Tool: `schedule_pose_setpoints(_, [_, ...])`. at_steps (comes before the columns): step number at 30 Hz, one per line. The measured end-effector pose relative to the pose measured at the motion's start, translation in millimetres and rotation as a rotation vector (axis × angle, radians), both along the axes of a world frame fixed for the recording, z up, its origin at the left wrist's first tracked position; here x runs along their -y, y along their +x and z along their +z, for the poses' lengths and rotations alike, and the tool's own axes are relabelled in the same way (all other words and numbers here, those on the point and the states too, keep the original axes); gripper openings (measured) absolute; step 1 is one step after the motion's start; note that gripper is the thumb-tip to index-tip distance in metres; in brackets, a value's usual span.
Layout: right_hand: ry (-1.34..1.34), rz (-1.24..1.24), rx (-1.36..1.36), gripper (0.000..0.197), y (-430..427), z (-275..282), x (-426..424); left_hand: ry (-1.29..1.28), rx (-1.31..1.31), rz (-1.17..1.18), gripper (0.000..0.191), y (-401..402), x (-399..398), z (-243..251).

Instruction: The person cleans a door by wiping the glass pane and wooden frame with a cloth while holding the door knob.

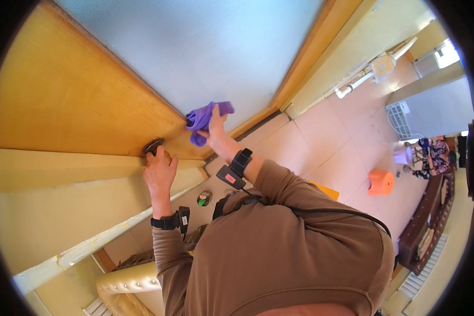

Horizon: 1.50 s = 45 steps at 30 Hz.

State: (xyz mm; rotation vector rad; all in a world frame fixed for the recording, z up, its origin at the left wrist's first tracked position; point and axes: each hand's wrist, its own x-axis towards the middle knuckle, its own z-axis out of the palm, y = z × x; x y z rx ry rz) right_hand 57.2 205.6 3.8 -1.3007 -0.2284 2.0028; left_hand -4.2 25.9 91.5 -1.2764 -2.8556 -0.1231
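A crumpled purple cloth is in my right hand, against the lower corner of a frosted glass pane. That pane sits in a yellow-brown wooden door. To the left, my left hand has its fingers around a door knob, whose dark round base plate shows above them. Part of the knob is hidden by the fingers. Both wrists wear black straps with small boxes attached.
On the tiled floor stand an orange plastic stool and a purple bucket, near a seated person. A brown tufted sofa lines the right side. A gold sofa is at lower left. White pipes run along the wall.
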Motion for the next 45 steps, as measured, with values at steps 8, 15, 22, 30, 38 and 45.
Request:
schedule_pose_setpoints(8, [0.291, 0.06, 0.041, 0.059, 31.9, 4.0, -15.5, 0.077, -0.005, -0.022, 0.037, -1.1, 7.2, -1.8])
schedule_pose_setpoints(15, [0.922, 0.16, 0.414, 0.066, 42.6, -1.8, 5.1, 0.106, -0.014, -0.005, 0.035, -2.5, 6.6, -3.9])
schedule_pose_setpoints(22, [1.034, 0.141, 0.437, 0.063, 45.7, 6.3, -2.6, 0.102, -0.014, 0.023, 0.035, -0.7, 3.7, -1.7])
schedule_pose_setpoints(30, [1.069, 0.24, 0.424, 0.064, 56.6, 10.0, -6.0, 0.086, 0.015, 0.023, 0.036, -0.1, 3.6, -3.1])
schedule_pose_setpoints(38, [0.571, 0.108, 0.142, 0.065, 51.6, 33.9, -33.4, 0.055, 0.064, 0.089, 0.037, -3.6, 8.4, -2.5])
schedule_pose_setpoints(45, [-0.086, 0.137, -0.338, 0.038, 31.5, -1.2, -23.3, 0.115, 0.069, 0.056, 0.036, -2.7, 6.9, -1.6])
